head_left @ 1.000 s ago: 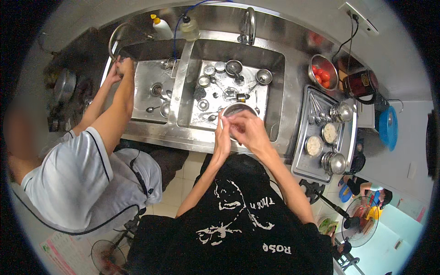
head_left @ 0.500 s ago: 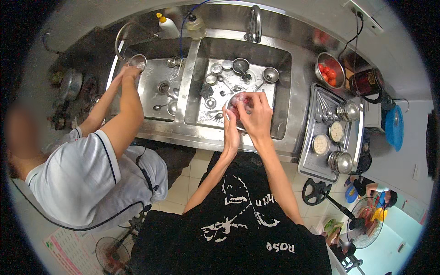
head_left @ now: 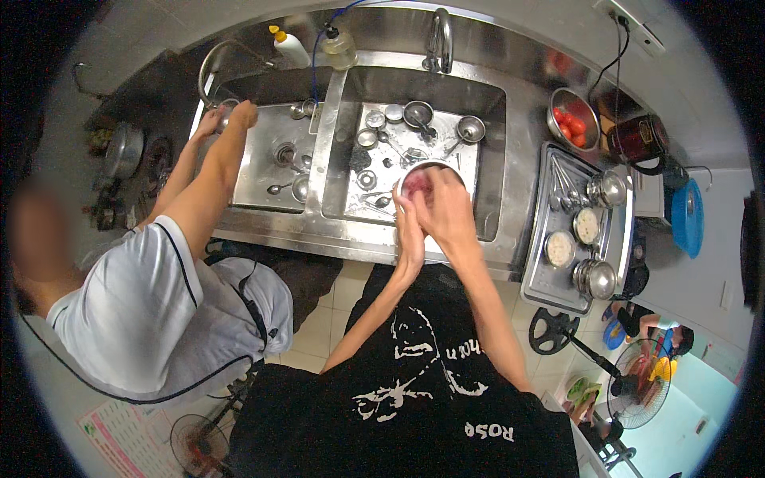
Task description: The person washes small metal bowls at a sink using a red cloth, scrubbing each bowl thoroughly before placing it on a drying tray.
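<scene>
The metal bowl [head_left: 410,170] is held over the near part of the large basin [head_left: 494,151]. The left hand [head_left: 409,227] grips its outer side; the right hand [head_left: 448,205] reaches inside, at a pinkish-red wad [head_left: 417,184], though blur hides whether its fingers clench it. Rubbing the bowl's inside looks under way, with nothing showing it finished. On the large basin's floor, a cup [head_left: 417,114], a ladle [head_left: 471,129] and spoons [head_left: 383,201] lie loose, apparently not yet dealt with.

Right of the large basin, the metal desk [head_left: 522,127] bears a tray [head_left: 559,284] of stacked bowls [head_left: 594,279], long-handled utensils [head_left: 562,182] and two pale-filled dishes [head_left: 560,248]; whether any are washed, I cannot tell. Left of the large basin, a co-worker's hands [head_left: 245,114] work over a smaller basin [head_left: 259,151]; behind it stands a white bottle [head_left: 293,51], and before it spreads a tiled floor [head_left: 312,338]
</scene>
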Action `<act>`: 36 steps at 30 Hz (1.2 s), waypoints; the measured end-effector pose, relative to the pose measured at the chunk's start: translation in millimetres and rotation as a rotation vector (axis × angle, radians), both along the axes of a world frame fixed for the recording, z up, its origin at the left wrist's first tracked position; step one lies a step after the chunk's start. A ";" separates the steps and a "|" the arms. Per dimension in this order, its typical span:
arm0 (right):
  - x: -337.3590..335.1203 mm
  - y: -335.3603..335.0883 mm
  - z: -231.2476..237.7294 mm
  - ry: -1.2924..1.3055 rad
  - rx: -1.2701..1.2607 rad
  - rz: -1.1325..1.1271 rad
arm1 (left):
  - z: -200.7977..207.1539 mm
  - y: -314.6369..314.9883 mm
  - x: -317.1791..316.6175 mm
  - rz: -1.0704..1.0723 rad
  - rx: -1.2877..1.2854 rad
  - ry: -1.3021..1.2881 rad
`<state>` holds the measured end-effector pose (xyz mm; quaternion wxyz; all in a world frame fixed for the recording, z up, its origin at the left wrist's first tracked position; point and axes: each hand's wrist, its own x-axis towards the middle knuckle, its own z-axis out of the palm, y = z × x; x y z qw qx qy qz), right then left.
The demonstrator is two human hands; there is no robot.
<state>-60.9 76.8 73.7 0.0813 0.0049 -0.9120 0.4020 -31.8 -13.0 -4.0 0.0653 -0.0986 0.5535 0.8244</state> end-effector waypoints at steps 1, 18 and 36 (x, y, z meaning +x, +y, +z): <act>-0.6 7.0 -7.7 -0.029 -0.051 0.210 | -4.0 0.8 0.0 0.003 0.023 0.029; -17.7 72.6 16.5 0.327 0.579 0.696 | 24.1 -11.0 -18.0 -0.352 -0.122 -0.088; 37.8 66.6 19.0 -0.009 -0.406 -0.078 | 12.6 -15.7 -19.5 -0.106 0.168 -0.263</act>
